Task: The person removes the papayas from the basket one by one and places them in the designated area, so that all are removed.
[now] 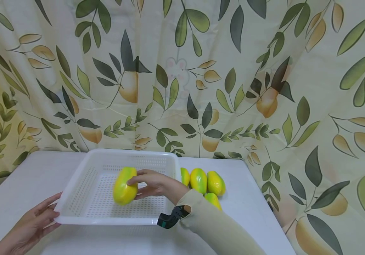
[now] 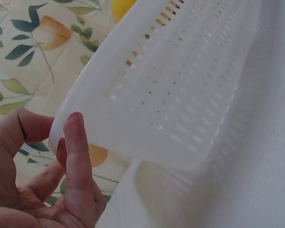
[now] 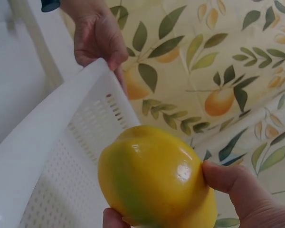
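Note:
My right hand (image 1: 152, 182) grips a glossy yellow-green papaya (image 1: 125, 186) between thumb and fingers, over the inside of a white perforated plastic basket (image 1: 118, 221). In the right wrist view, the thumb presses one side of the papaya (image 3: 154, 178) and a fingertip shows at its lower edge. My left hand (image 1: 37, 221) pinches the basket's near left corner. In the left wrist view, fingers of that hand (image 2: 61, 180) lie on both sides of the basket rim (image 2: 78, 92).
Several more papayas (image 1: 198, 180) lie on the white table (image 1: 252, 202) to the right of the basket, partly hidden by the right forearm. A curtain (image 1: 182, 88) printed with leaves and fruit hangs behind the table. A black device (image 1: 173, 216) sits on the right wrist.

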Demonstrator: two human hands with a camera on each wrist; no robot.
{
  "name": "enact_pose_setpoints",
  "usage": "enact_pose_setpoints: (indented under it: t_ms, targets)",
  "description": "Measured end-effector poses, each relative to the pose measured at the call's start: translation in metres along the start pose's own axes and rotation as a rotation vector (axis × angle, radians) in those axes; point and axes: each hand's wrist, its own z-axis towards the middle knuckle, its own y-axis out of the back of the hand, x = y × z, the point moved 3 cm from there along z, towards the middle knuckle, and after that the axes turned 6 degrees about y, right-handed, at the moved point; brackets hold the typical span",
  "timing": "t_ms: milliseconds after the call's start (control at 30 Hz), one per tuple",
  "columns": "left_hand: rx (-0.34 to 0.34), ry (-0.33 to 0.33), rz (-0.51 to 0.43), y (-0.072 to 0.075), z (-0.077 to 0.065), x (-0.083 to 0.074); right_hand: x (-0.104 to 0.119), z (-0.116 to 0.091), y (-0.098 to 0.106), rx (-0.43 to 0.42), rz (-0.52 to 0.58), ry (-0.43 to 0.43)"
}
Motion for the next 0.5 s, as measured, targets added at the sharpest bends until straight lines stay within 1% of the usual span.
enact_pose_setpoints:
  t_ms: [233, 500]
  targets:
    - [0.011, 0.008, -0.015, 0.005, 0.004, 0.002, 0.0, -0.013, 0.014, -0.029, -0.024, 0.007]
    - [0.041, -0.001, -0.016, 0.007, 0.004, 0.003, -0.003, -0.034, 0.032, -0.097, -0.067, -0.009]
